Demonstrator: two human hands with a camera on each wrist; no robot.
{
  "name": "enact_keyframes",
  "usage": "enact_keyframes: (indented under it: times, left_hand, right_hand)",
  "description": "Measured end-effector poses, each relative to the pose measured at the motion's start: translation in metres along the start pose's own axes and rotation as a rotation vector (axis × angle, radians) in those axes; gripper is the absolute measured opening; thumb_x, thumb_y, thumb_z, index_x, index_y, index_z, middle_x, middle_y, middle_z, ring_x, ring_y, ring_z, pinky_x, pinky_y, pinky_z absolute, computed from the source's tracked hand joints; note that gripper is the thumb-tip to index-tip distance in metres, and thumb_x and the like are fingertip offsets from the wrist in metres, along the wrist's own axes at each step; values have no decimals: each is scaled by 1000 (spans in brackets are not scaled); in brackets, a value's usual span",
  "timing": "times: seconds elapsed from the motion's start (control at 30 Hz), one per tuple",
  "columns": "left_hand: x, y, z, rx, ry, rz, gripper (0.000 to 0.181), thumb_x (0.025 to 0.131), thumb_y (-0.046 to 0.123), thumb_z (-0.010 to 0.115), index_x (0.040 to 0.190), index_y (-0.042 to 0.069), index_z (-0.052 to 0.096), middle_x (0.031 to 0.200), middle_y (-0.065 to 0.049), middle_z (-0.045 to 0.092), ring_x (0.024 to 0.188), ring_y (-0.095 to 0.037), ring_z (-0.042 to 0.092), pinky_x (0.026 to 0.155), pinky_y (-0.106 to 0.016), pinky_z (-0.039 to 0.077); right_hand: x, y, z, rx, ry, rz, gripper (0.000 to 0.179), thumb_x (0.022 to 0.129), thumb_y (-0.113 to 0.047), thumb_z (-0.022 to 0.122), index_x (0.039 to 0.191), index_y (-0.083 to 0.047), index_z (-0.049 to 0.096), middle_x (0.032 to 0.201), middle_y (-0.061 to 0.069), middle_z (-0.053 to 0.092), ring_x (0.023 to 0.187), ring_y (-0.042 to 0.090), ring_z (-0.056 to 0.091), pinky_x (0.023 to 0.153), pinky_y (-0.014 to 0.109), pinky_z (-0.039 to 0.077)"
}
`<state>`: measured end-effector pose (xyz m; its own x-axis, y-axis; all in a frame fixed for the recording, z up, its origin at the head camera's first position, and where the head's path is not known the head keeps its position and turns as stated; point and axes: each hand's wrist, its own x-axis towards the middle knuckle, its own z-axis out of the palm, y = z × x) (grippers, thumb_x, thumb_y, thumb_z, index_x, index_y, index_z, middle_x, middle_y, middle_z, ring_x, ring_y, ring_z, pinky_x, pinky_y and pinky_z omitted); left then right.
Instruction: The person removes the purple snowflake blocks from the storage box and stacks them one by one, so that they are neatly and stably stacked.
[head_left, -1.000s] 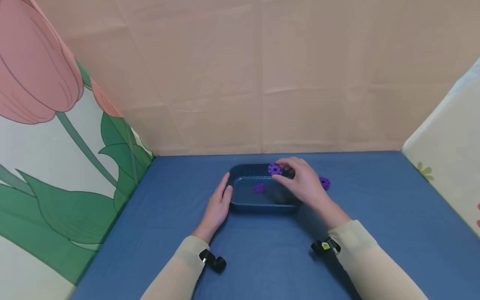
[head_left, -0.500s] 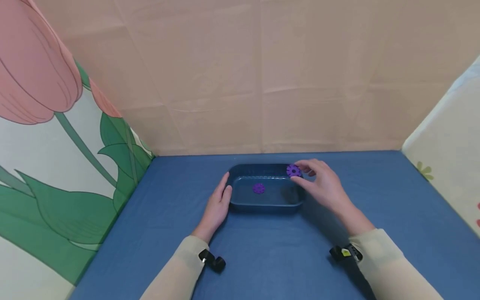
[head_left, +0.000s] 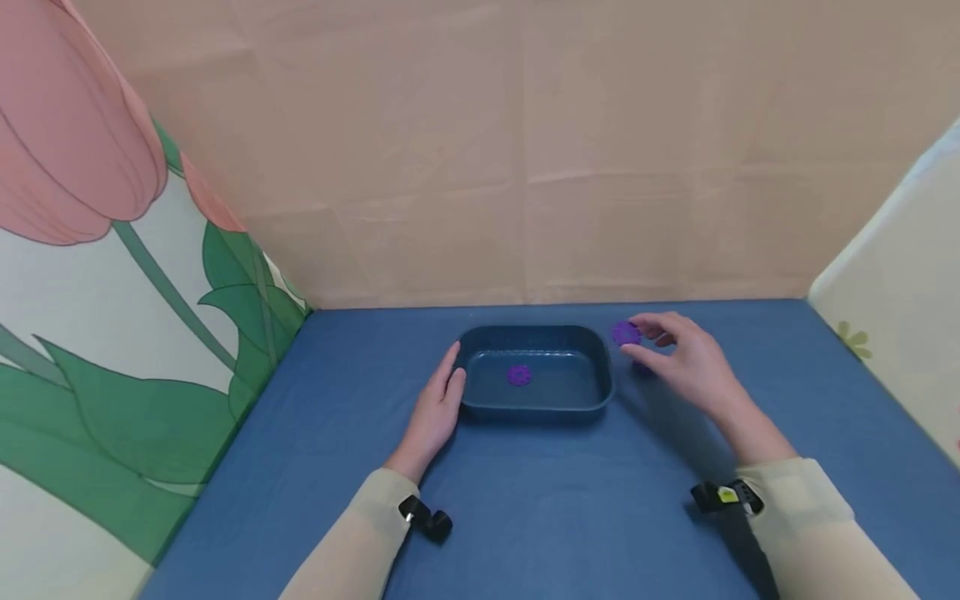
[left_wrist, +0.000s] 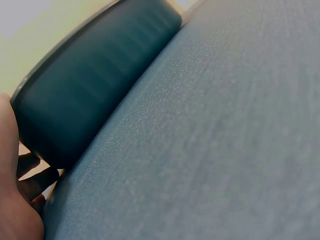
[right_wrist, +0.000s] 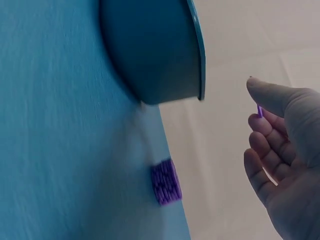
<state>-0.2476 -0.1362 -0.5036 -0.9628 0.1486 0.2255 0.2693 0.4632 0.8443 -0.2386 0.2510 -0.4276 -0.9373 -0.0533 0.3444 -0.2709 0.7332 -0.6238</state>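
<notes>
My right hand [head_left: 686, 358] pinches a purple notched plastic disc [head_left: 626, 333] between thumb and fingers, raised just beyond the tray's right side. In the right wrist view only a thin purple edge of that disc shows. Below the hand, a short stack of purple discs [right_wrist: 166, 182] stands on the table, mostly hidden in the head view. The dark blue rectangular tray [head_left: 536, 411] has one purple disc [head_left: 519, 375] lying on its floor. My left hand [head_left: 433, 412] rests against the tray's left end, fingers extended along the wall and thumb near the front corner.
A blue cloth [head_left: 525, 517] covers the table. Behind it stands a beige fabric backdrop [head_left: 525, 167], with a tulip-printed panel [head_left: 172, 333] at the left and a pale panel [head_left: 907, 308] at the right. Black wrist cameras sit on both sleeves.
My right hand has moved right with the pinched disc, from over the tray to above the stack beside it. The left hand, tray and the disc inside have stayed put.
</notes>
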Motion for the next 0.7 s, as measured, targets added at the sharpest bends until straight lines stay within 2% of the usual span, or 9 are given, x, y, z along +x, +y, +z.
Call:
enact_keyframes:
  times: [0.17,0.3,0.5,0.7]
  left_hand:
    - [1,1,0,4,0,-1,52,105,45,35,155,35,24,154,22,24,142,-8,25,114,-42,25]
    - [1,1,0,6,-2,5,52,105,46,34,155,35,23,155,21,23,142,-8,24,115,-42,24]
    - [1,2,-1,9,-4,-2,49,105,47,34,152,45,21,155,22,23,142,-6,23,115,-40,24]
    - [0,3,-1,9,-6,-11,47,105,45,34,149,52,19,155,22,22,142,-6,23,115,-41,24]
  right_hand:
    - [-1,12,-8,1,-25,37,50,85,-52,70,125,-22,61,117,5,59,106,32,55,84,53,49]
    - [0,25,-10,-10,-15,34,49,86,-50,70,124,-21,62,114,5,60,106,32,56,85,52,47]
    - [1,44,-11,-36,-19,31,45,86,-47,71,120,-17,64,112,9,61,100,32,57,83,50,46]
    - [-3,55,-9,-59,-76,70,50,87,-49,69,121,-13,64,116,15,60,101,34,57,83,53,48]
